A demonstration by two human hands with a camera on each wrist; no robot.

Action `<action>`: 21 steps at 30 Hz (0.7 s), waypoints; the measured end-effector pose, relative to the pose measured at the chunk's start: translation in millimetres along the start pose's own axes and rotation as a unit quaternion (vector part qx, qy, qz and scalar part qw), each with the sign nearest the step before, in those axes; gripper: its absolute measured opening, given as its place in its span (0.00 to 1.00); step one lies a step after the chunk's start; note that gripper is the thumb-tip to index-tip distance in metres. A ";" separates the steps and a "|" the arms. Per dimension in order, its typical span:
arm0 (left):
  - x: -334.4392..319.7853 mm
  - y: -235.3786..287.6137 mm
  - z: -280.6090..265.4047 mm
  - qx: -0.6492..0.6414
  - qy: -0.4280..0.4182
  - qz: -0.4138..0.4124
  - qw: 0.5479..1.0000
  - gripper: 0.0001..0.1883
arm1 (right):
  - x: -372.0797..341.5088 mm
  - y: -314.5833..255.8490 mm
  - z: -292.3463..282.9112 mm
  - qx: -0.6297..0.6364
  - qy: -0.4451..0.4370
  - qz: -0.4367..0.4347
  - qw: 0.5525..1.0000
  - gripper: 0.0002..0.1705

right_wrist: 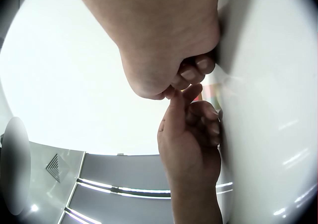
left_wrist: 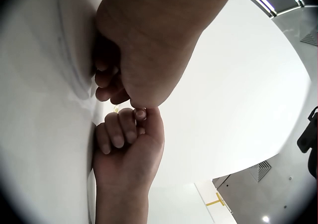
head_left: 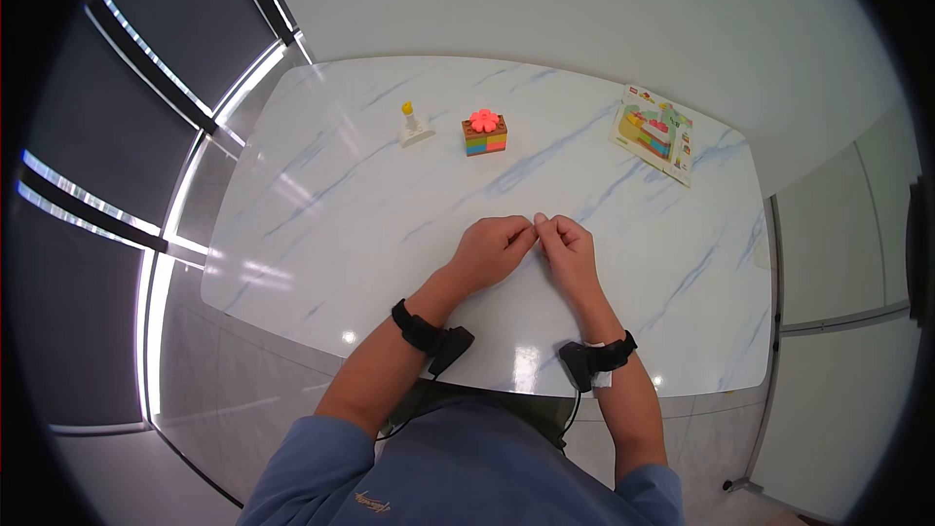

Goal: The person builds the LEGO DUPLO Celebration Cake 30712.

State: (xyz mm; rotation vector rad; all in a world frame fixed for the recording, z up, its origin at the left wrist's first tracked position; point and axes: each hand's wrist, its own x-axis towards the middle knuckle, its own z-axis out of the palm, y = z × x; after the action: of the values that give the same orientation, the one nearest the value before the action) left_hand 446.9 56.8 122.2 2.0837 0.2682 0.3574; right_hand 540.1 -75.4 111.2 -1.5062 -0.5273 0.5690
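Observation:
My left hand point(head_left: 490, 247) and right hand point(head_left: 571, 251) rest together on the tabletop, their thumbs and index fingertips meeting. No object shows in either one; the fingers are loosely curled. In the left wrist view the right hand's fingers point(left_wrist: 115, 129) bend toward its palm. The right wrist view shows the left hand's fingers point(right_wrist: 203, 117) curled in a similar way. Beyond the hands stands a small stack of coloured toy bricks point(head_left: 485, 142), topped by a red flower piece point(head_left: 484, 121). Left of it is a white base with a candle-like piece point(head_left: 412, 123), yellow at the top.
A booklet point(head_left: 651, 134) picturing a brick build lies at the far right of the white marbled table point(head_left: 390, 205). Black camera straps circle both wrists. Dark window panels point(head_left: 127, 68) stand to the left, and a pale wall point(head_left: 584, 10) rises behind the table.

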 end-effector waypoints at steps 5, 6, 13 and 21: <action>-0.4 4.5 -2.7 0.021 -0.003 0.013 1.000 0.09 | -0.2 -0.1 0.5 0.000 -0.004 -0.003 1.000 0.23; -0.4 4.4 -2.6 0.022 -0.002 0.014 1.000 0.09 | -0.4 -0.4 0.2 -0.002 -0.007 -0.002 1.000 0.22; -0.3 5.7 -2.5 0.022 0.002 0.018 1.000 0.09 | -0.3 -1.4 -0.7 -0.009 -0.014 0.003 1.000 0.22; 0.1 1.6 -2.2 0.031 -0.002 0.018 0.999 0.08 | 0.4 -0.1 -0.9 -0.015 -0.013 0.006 1.000 0.21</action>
State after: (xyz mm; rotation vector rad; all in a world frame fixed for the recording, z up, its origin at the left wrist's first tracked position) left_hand 446.3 57.8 124.7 2.1519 0.2424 0.3705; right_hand 540.9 -75.8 111.3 -1.5328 -0.5501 0.5923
